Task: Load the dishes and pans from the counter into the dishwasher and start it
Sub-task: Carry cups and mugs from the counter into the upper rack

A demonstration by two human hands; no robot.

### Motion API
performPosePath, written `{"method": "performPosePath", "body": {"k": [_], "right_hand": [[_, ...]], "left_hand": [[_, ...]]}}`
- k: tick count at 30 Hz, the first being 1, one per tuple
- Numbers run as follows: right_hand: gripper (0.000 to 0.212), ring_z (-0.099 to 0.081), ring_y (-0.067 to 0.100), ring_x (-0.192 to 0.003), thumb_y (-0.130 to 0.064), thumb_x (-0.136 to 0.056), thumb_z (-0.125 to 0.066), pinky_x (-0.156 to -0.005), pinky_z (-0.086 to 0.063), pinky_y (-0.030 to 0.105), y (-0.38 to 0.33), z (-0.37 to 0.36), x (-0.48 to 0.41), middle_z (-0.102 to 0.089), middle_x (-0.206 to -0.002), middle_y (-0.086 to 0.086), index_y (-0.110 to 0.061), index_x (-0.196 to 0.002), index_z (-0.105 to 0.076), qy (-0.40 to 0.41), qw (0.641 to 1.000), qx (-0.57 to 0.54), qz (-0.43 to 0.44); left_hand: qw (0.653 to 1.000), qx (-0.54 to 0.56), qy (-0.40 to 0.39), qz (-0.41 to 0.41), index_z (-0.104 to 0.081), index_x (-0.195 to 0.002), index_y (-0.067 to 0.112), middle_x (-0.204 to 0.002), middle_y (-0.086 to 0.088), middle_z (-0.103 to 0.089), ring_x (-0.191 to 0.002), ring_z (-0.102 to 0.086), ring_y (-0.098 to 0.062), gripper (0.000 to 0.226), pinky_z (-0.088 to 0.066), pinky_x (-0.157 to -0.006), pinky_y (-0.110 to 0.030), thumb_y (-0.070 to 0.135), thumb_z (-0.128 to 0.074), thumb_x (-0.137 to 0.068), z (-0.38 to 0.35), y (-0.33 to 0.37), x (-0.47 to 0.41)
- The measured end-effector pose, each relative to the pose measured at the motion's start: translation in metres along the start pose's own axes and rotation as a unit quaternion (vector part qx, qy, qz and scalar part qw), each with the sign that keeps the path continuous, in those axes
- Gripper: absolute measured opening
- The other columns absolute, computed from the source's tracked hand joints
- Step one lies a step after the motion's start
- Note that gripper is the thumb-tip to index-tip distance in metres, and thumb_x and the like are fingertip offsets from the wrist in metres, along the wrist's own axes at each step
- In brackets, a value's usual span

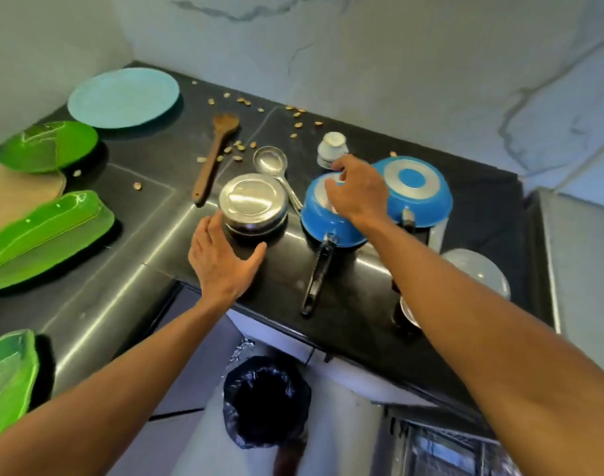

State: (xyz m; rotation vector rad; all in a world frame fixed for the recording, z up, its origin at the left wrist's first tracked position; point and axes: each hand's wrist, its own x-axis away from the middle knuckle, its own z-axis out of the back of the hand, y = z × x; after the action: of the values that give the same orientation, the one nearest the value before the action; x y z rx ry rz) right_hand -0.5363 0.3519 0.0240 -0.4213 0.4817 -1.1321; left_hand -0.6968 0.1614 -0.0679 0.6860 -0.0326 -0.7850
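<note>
Both empty, fingers wide: left hand (221,259) beside steel pot (252,201), centre; right hand (357,192) above blue pan (314,216). Advise lifting by handle (319,273).

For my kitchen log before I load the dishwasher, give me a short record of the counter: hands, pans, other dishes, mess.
left hand: open, beside the upturned steel bowl
right hand: above the nearer blue pan, holding nothing
pans: nearer blue pan and farther blue pan, both upside down
other dishes: ladle, wooden spatula, upturned white cup, light blue plate, green plates
mess: shells scattered on the counter
</note>
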Motion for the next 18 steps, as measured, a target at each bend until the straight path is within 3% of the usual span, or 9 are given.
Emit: {"method": "performPosePath", "body": {"k": [2,7,11,18], "right_hand": [[0.038,-0.059,0.031,-0.111,-0.038,-0.083,-0.064,-0.087,-0.049,0.041,-0.01,-0.01,-0.035,-0.066,-0.119,0.002,-0.03,-0.12,-0.062,0.011,1.0,0.004,-0.002],[0.066,-0.044,0.032,-0.127,-0.038,-0.081,-0.073,-0.095,-0.045,0.044,-0.015,-0.038,-0.103,-0.049,-0.138,0.006,-0.027,-0.14,-0.046,-0.037,0.996,0.064,-0.051],[0.079,-0.042,0.035,-0.131,-0.041,-0.081,-0.077,-0.099,-0.043,0.047,-0.011,-0.062,-0.129,-0.042,-0.144,0.009,-0.029,-0.147,-0.036,-0.078,0.989,0.084,-0.091],[0.07,-0.051,0.033,-0.123,-0.031,-0.08,-0.08,-0.095,-0.047,0.043,0.0,-0.061,-0.148,-0.047,-0.139,0.011,-0.026,-0.14,-0.044,-0.085,0.985,0.104,-0.108]], "left_hand": [[0.999,0.002,-0.002,0.05,-0.017,-0.15,0.023,-0.15,-0.011,-0.031,-0.139,-0.031,-0.032,0.108,-0.028,-0.115,-0.051,0.07,-0.069,-0.068,-0.002,-0.006,-0.011],[0.994,-0.08,-0.01,0.072,-0.004,-0.155,0.02,-0.154,-0.011,-0.031,-0.145,-0.025,-0.027,0.125,-0.012,-0.121,-0.048,0.083,-0.06,-0.063,-0.012,-0.003,-0.019],[0.989,-0.126,-0.015,0.073,-0.012,-0.154,0.013,-0.155,-0.009,-0.03,-0.146,-0.022,-0.024,0.124,-0.012,-0.121,-0.05,0.089,-0.051,-0.064,-0.013,-0.005,-0.021],[0.989,-0.13,-0.031,0.062,-0.029,-0.147,0.012,-0.154,-0.005,-0.029,-0.147,-0.02,-0.022,0.114,-0.011,-0.122,-0.05,0.092,-0.044,-0.067,-0.012,-0.002,-0.02]]}}
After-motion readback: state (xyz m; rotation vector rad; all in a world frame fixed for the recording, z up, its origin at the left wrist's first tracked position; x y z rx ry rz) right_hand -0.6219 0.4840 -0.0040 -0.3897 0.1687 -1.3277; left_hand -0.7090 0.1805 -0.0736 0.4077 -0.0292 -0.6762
